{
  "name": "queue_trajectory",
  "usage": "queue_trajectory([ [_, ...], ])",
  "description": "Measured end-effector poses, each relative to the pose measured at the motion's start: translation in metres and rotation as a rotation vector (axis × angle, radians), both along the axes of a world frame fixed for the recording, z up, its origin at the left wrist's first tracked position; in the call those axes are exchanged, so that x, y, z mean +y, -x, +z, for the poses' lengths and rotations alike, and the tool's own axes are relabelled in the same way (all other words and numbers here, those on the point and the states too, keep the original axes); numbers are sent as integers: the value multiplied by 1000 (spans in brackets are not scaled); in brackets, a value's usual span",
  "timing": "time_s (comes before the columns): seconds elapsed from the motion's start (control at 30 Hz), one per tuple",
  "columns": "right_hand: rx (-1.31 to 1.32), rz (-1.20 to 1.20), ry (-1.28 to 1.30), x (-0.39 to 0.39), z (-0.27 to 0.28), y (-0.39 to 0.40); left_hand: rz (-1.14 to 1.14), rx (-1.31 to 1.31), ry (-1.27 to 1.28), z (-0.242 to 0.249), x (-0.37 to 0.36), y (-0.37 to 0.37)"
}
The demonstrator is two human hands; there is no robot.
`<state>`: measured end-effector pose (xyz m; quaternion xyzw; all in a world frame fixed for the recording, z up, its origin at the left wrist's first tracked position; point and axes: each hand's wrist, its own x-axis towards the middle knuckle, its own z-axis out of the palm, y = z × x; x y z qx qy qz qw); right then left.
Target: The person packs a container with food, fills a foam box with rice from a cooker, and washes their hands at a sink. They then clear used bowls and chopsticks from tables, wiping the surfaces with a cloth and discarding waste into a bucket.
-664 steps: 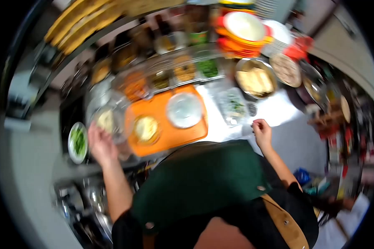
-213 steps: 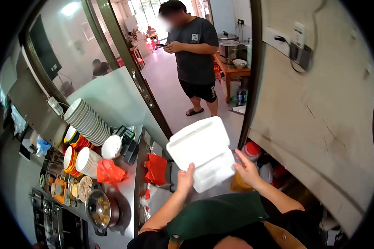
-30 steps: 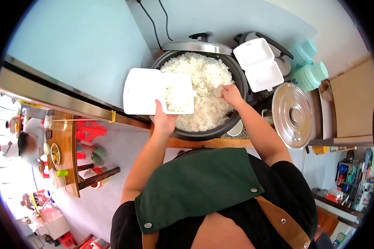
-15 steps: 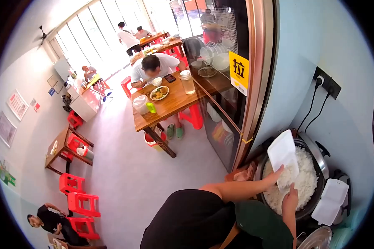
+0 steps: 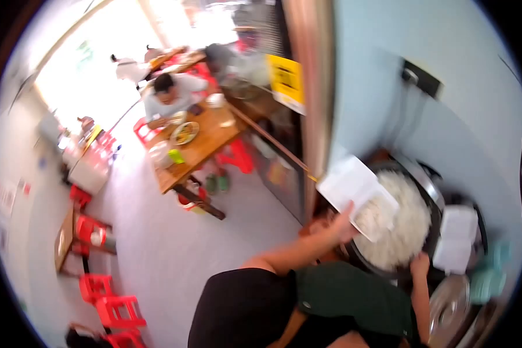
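My left hand grips the near side of an open white foam takeout box, thumb over the edge. White rice lies in its nearer compartment, and the hinged lid half points up and away. The box is tilted above a large dark pot of cooked rice. At the pot's near right rim, my right hand is closed, low against the rice; what it holds, if anything, is blurred and hidden.
A second open foam box lies right of the pot. Nearby are a round metal lid and teal containers. A glass-door cabinet stands left; beyond it a person eats at a wooden table. Red stools line the left.
My right hand has left the box and moved down to the pot's rim. My left hand still holds the box, now turned and shifted left. The whole view has swung and blurred.
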<state>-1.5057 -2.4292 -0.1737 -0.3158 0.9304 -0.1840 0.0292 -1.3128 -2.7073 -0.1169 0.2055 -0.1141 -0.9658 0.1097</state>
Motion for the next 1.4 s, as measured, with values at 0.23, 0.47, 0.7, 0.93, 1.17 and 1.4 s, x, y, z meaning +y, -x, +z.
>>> queue_trajectory([
  [0.23,-807,-335,560,-75,-8,-40,-71,101,214,-9,4,1],
  [0.47,-1175,-389,995,-110,42,-36,13,34,408,0,15,-2],
  [0.7,-535,-2,668,-92,53,-57,22,57,359,3,13,7],
  [0.93,230,43,272,-64,100,-74,-83,128,200,4,10,7],
  [1.17,-278,73,-365,-8,86,-84,-90,92,274,4,4,5],
  [1.4,-893,-17,222,-27,9,-86,-72,124,164,-16,8,9],
])
